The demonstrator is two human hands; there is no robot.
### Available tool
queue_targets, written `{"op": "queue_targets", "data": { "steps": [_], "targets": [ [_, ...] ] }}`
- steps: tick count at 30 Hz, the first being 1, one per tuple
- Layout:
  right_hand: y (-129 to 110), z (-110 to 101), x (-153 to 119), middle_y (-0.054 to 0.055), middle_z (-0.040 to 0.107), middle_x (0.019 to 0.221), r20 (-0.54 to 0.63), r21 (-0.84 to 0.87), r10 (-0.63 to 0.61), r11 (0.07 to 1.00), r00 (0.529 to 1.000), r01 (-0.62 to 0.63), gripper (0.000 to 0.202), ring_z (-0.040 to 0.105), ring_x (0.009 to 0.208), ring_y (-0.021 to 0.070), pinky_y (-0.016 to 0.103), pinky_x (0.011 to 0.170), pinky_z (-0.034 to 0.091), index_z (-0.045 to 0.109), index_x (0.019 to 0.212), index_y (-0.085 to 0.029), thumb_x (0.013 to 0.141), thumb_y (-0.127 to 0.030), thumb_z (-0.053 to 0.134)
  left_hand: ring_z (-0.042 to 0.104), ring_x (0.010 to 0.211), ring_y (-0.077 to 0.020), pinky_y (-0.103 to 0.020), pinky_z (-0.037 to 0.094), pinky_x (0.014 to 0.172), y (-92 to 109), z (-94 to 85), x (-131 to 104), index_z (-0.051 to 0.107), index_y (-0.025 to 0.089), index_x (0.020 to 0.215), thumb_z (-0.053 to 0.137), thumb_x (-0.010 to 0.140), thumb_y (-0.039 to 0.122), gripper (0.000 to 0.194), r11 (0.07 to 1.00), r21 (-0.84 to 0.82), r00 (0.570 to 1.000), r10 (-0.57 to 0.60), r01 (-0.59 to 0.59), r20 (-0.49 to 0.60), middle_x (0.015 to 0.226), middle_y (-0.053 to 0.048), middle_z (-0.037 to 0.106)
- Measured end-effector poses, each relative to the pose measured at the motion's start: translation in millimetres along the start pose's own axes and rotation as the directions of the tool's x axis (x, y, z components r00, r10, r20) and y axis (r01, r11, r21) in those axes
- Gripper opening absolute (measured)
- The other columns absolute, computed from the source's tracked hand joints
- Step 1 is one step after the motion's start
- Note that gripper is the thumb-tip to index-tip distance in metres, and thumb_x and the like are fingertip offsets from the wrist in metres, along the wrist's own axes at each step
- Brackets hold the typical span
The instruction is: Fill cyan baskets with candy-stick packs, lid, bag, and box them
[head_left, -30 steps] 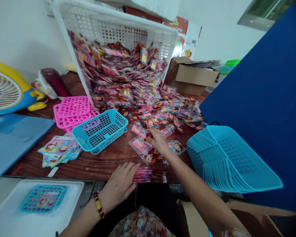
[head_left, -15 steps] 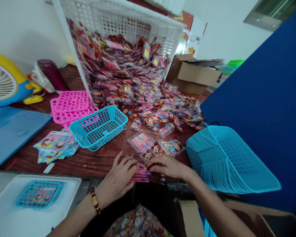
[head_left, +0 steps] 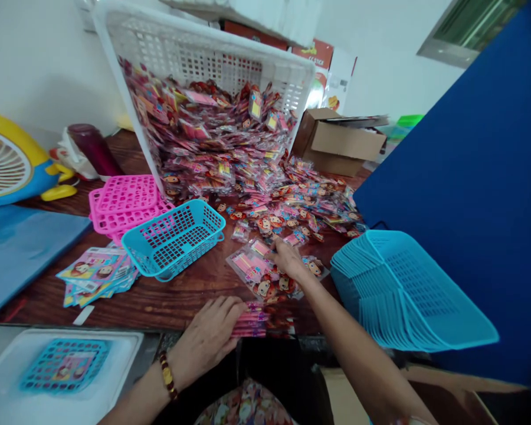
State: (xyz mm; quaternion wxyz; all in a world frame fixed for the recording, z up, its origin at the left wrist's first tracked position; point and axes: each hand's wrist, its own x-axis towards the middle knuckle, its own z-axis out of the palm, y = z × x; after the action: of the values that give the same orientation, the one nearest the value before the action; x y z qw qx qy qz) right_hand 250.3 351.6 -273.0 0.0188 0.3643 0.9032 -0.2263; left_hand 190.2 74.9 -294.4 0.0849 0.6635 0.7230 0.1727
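Near the front edge of the table, my left hand (head_left: 215, 324) is closed around the side of a stack of thin pink packets (head_left: 251, 321). Farther forward, my right hand (head_left: 287, 258) has its fingertips together at the edge of a small clear packet (head_left: 260, 248) with a pink and yellow insert. That packet lies among several flat doll-head packets (head_left: 265, 288) on the dark wood table, and part of this group is hidden under my right hand and wrist. Beyond the fingers spreads a loose heap of similar packets (head_left: 310, 195).
A tipped white crate (head_left: 287, 71) spills packets onto the table. Left are a blue basket (head_left: 177, 268), pink baskets (head_left: 126, 192), printed cards (head_left: 95, 271) and a fan (head_left: 9, 153). Nested blue baskets (head_left: 407, 289) stand right, before a blue panel (head_left: 478, 177). A cardboard box (head_left: 345, 141) sits behind.
My right hand has left the pink stack and reached forward to the flat packets in the middle. My left hand stays on the stack. The view has tilted slightly upward.
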Motion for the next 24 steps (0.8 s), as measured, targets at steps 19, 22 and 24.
{"op": "queue_targets", "data": {
  "steps": [19, 22, 24],
  "targets": [
    [-56.0, 22.3, -44.3, 0.016, 0.060, 0.126, 0.112, -0.248, -0.133, 0.956, 0.985, 0.157, 0.038, 0.056, 0.119, 0.0318, 0.043, 0.096, 0.040, 0.058, 0.121, -0.017, 0.085, -0.029, 0.063, 0.049, 0.121, -0.0267, -0.045, 0.044, 0.105, 5.1, -8.2, 2.9, 0.042, 0.022, 0.135, 0.059, 0.081, 0.009, 0.058, 0.994, -0.104, 0.999, -0.034, 0.037, 0.028, 0.131, -0.009, 0.053],
    [-56.0, 28.8, -59.9, 0.014, 0.064, 0.118, 0.127, -0.235, -0.263, 0.929, 0.957, 0.286, 0.031, 0.057, 0.116, 0.0299, 0.044, 0.098, 0.037, 0.057, 0.117, -0.018, 0.086, -0.019, 0.055, 0.049, 0.123, -0.0268, -0.045, 0.044, 0.106, 5.1, -6.0, 2.9, 0.043, 0.023, 0.134, 0.058, 0.080, 0.008, 0.058, 0.994, -0.102, 0.999, -0.032, 0.032, 0.002, 0.132, -0.008, 0.053],
    [-49.2, 28.7, -66.6, 0.010, 0.068, 0.109, 0.159, -0.160, -0.332, 0.921, 0.930, 0.356, 0.024, 0.060, 0.110, 0.0268, 0.042, 0.098, 0.036, 0.058, 0.109, -0.019, 0.085, -0.017, 0.055, 0.048, 0.124, -0.0272, -0.045, 0.043, 0.106, 5.1, -4.5, 2.6, 0.043, 0.023, 0.134, 0.058, 0.079, 0.008, 0.059, 0.994, -0.102, 1.000, -0.031, 0.031, -0.004, 0.133, -0.008, 0.052]
  ]
}}
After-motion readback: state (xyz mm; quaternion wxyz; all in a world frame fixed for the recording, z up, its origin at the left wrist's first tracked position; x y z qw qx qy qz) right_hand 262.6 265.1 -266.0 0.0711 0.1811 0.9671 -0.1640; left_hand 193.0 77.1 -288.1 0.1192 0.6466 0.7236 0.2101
